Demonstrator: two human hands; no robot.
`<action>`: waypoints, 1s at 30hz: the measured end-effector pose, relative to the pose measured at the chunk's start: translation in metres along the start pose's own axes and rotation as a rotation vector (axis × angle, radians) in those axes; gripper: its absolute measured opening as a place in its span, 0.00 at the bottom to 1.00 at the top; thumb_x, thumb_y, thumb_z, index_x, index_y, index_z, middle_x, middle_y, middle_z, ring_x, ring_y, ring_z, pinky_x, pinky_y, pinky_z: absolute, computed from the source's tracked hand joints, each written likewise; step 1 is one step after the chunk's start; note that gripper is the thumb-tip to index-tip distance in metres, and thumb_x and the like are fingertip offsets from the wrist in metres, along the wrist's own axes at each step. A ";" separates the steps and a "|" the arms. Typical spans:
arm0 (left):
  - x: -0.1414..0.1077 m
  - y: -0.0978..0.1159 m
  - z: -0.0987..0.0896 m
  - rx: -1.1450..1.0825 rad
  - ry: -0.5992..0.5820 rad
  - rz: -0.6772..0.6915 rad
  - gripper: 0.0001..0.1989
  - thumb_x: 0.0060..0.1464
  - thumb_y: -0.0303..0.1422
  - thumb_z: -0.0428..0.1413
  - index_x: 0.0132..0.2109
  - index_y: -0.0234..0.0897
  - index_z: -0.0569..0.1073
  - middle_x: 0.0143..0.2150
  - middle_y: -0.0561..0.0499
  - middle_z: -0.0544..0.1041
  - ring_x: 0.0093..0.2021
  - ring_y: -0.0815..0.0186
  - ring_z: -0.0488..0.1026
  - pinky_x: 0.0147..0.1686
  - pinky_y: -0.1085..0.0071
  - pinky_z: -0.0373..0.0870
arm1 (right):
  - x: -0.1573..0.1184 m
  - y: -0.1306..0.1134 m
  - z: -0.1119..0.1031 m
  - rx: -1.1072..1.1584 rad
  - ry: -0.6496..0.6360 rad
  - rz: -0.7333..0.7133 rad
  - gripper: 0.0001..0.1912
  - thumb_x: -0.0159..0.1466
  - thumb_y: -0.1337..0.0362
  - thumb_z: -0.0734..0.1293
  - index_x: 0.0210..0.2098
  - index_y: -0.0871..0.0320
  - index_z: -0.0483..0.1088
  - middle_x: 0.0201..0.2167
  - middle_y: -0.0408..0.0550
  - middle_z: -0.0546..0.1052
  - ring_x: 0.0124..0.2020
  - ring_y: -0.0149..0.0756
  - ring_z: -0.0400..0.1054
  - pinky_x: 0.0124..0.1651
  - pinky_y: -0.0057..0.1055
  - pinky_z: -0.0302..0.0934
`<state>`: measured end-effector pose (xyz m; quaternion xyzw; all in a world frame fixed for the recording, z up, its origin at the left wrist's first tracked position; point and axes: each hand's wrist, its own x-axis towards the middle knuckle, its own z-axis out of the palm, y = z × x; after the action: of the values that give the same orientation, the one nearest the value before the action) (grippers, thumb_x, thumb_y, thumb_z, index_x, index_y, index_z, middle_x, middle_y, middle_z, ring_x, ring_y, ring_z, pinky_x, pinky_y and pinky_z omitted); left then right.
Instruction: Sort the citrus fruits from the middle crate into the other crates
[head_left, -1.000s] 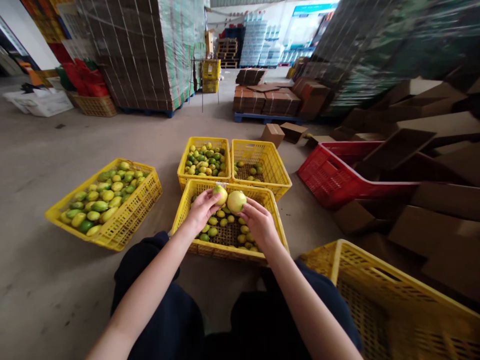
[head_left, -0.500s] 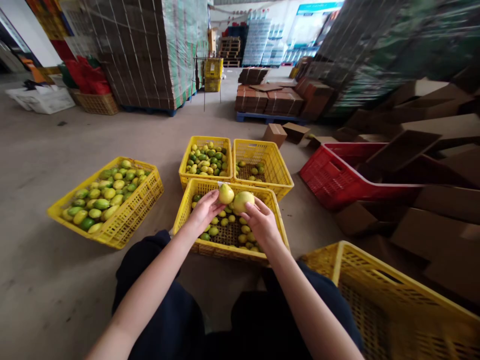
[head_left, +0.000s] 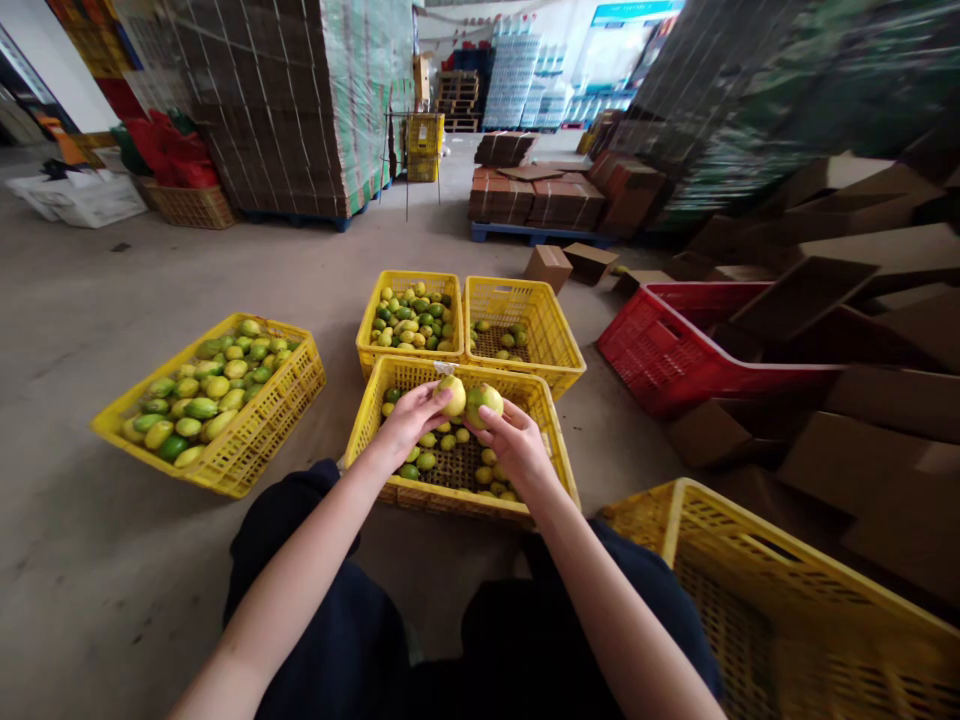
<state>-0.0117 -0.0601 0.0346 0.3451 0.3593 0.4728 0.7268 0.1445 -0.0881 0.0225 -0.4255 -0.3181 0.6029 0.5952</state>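
Yellow-green and round, one fruit (head_left: 451,396) sits in the left hand (head_left: 409,420) and a second fruit (head_left: 482,403) in the right hand (head_left: 521,445), side by side above the middle crate (head_left: 465,505). The left grip is closed on its fruit, fingers and thumb around the near and left sides; the right grip is part closed, fingertips and thumb pressing the other from the right and near side. Whether the two fruits touch, I cannot tell.

Each looks firm, fairly light and smooth-skinned, so it could roll out of a loose hold, and hard pressing might bruise it. The widest part of the round, with fingers opposite the thumb, seems the best place to take hold.

The middle crate is yellow plastic with slotted walls; loose fruits (head_left: 426,461) lie along its left and right sides, with bare grid floor between. Against its far side stand two more: the far left crate (head_left: 367,325), well filled with green and yellow fruit, and the far right crate (head_left: 559,325), with only a few. Apart on the left, the slanted crate (head_left: 262,435) is heaped full. On the right, a red crate (head_left: 651,350) has cardboard (head_left: 806,295) in it.
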 end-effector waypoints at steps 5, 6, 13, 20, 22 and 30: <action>0.004 0.001 -0.004 -0.113 0.054 -0.018 0.09 0.47 0.33 0.64 0.35 0.34 0.74 0.34 0.50 0.77 0.38 0.67 0.75 0.49 0.66 0.70 | 0.003 -0.002 -0.001 0.058 0.045 0.005 0.19 0.43 0.59 0.77 0.34 0.54 0.76 0.31 0.41 0.79 0.31 0.34 0.72 0.37 0.31 0.67; 0.005 0.001 -0.004 -0.130 0.060 -0.025 0.08 0.48 0.32 0.64 0.35 0.34 0.75 0.35 0.50 0.77 0.37 0.67 0.75 0.49 0.66 0.70 | 0.003 -0.003 -0.001 0.059 0.051 -0.008 0.19 0.43 0.59 0.77 0.34 0.54 0.76 0.31 0.40 0.79 0.30 0.33 0.72 0.36 0.29 0.66; 0.004 0.004 -0.002 -0.165 0.104 -0.062 0.03 0.55 0.28 0.57 0.37 0.35 0.75 0.36 0.48 0.78 0.36 0.67 0.76 0.45 0.65 0.74 | 0.003 -0.006 -0.002 0.049 0.000 -0.003 0.14 0.45 0.59 0.76 0.31 0.55 0.77 0.31 0.41 0.79 0.35 0.34 0.72 0.38 0.27 0.65; 0.004 0.001 0.000 -0.145 0.115 -0.040 0.05 0.54 0.31 0.58 0.35 0.33 0.76 0.34 0.48 0.78 0.34 0.68 0.75 0.47 0.65 0.73 | 0.003 -0.004 -0.003 0.108 0.015 0.059 0.18 0.45 0.58 0.76 0.35 0.52 0.74 0.31 0.40 0.79 0.30 0.32 0.73 0.39 0.30 0.68; 0.003 0.002 -0.001 -0.095 0.039 -0.006 0.06 0.49 0.31 0.62 0.36 0.33 0.77 0.37 0.49 0.78 0.36 0.69 0.75 0.48 0.67 0.72 | 0.004 -0.003 -0.003 0.085 0.015 0.045 0.18 0.46 0.57 0.76 0.36 0.52 0.74 0.31 0.40 0.79 0.29 0.33 0.74 0.40 0.31 0.69; 0.003 0.001 -0.003 -0.106 0.074 -0.046 0.08 0.48 0.32 0.63 0.36 0.33 0.78 0.36 0.48 0.78 0.35 0.70 0.73 0.38 0.74 0.70 | 0.002 -0.003 -0.001 0.018 -0.012 0.016 0.20 0.45 0.55 0.77 0.36 0.55 0.76 0.34 0.44 0.80 0.34 0.40 0.77 0.41 0.35 0.70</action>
<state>-0.0138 -0.0563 0.0336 0.2802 0.3683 0.4868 0.7409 0.1470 -0.0863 0.0243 -0.4187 -0.3129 0.6131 0.5924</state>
